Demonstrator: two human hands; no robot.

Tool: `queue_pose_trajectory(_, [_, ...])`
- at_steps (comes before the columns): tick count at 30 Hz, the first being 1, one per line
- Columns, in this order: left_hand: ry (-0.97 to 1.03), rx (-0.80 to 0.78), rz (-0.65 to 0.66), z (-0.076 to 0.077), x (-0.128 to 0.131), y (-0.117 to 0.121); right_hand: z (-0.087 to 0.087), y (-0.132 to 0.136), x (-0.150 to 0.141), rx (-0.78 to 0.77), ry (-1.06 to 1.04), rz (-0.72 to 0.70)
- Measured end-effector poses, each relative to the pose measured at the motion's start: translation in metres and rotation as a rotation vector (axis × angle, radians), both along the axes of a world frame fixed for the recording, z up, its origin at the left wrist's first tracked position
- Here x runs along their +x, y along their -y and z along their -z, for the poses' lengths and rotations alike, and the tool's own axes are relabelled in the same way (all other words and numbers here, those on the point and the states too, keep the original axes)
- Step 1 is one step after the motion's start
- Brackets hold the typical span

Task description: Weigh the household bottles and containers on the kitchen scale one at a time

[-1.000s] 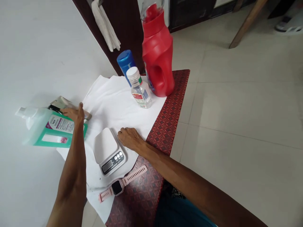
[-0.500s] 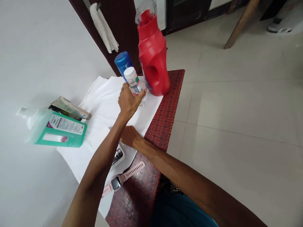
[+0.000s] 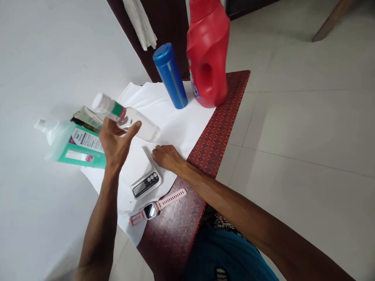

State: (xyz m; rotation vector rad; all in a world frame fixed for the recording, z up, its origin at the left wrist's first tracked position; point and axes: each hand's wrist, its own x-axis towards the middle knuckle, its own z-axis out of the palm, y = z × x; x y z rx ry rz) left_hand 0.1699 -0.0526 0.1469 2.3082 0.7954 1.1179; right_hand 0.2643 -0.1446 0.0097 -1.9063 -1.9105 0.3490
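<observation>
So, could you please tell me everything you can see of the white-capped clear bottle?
The clear bottle looks like plastic or glass, with a white cap on and a green and red band near its neck. The left hand grips it, tilted, cap end towards the wall, over the white cloth. It is blurred.
</observation>
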Motion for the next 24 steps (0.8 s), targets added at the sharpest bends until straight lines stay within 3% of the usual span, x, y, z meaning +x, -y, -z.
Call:
queue_pose_trajectory(4, [-0.024, -0.010, -0.091, -0.014, -0.057, 0.015, -0.003, 0.003, 0.001, -0.011, 0.013, 0.001])
queue_pose_trajectory(9, [-0.097, -0.037, -0.202, -0.004, -0.097, 0.031, -0.006, 0.003, 0.001, -0.039, 0.035, 0.021])
queue_pose_trajectory(16, [-0.177, -0.060, -0.270, 0.015, -0.109, 0.037, -0.011, 0.004, -0.001, -0.082, 0.063, 0.028])
queue_pose_trajectory(24, [-0.238, -0.110, -0.286, 0.015, -0.120, 0.044, -0.012, 0.003, 0.000, -0.097, 0.053, 0.030])
